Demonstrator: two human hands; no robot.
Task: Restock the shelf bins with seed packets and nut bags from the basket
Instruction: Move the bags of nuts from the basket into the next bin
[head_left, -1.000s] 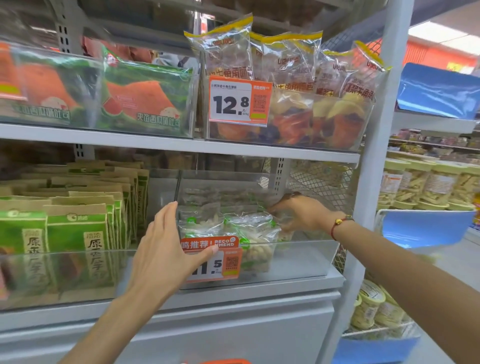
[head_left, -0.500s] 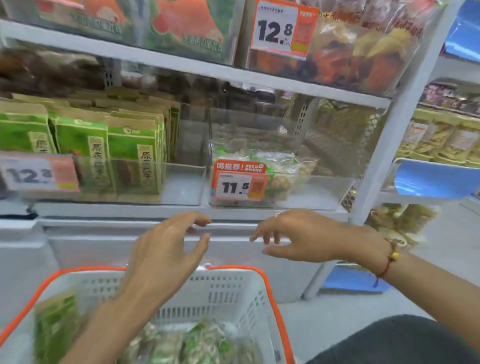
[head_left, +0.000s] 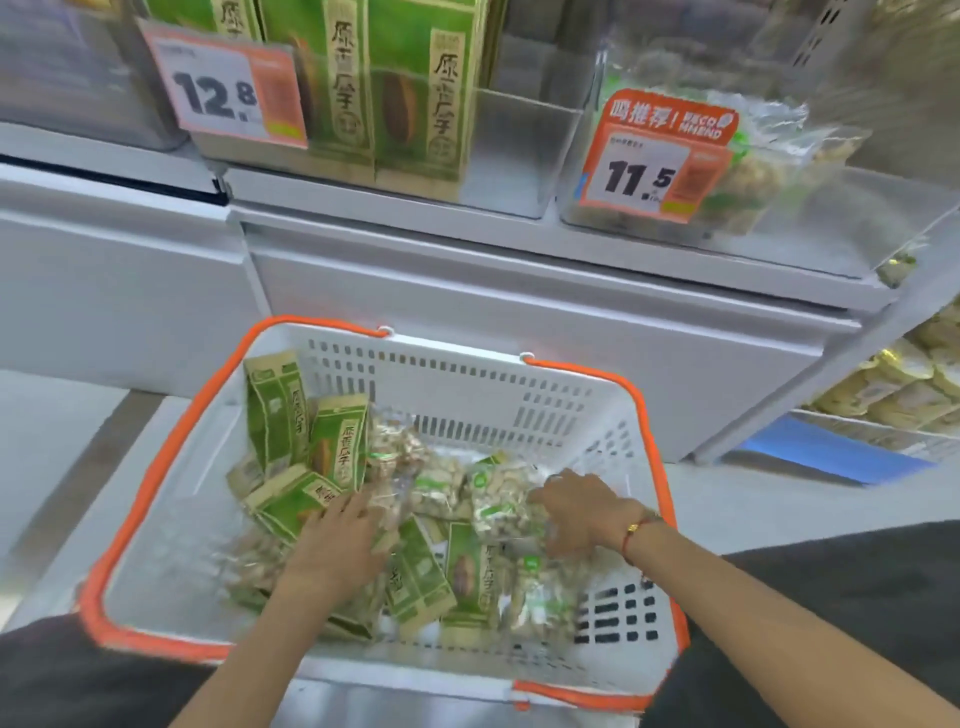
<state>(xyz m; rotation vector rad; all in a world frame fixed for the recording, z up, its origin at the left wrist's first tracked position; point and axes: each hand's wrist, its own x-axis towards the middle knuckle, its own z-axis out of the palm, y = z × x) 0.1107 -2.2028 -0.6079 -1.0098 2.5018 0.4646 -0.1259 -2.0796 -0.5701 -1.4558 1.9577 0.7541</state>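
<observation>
Head view looks down on my left hand (head_left: 337, 545), fingers spread and lying flat on the heap in the basket (head_left: 467, 384), across a green seed packet (head_left: 291, 501) and the clear bags beside it; I can't tell whether it has hold of anything. My right hand (head_left: 582, 512) curls its fingers round a clear nut bag (head_left: 501, 501) at the right of the heap, a red cord on that wrist. Around them, green packets lie flat with long axes running near to far, while two more (head_left: 275, 410) lean upright at the far left wall. On the shelf beyond, upright packets (head_left: 415, 88) fill the left bin, and nut bags (head_left: 753, 171) sit in the right bin (head_left: 831, 223) behind an 11.5 tag (head_left: 649, 156).
</observation>
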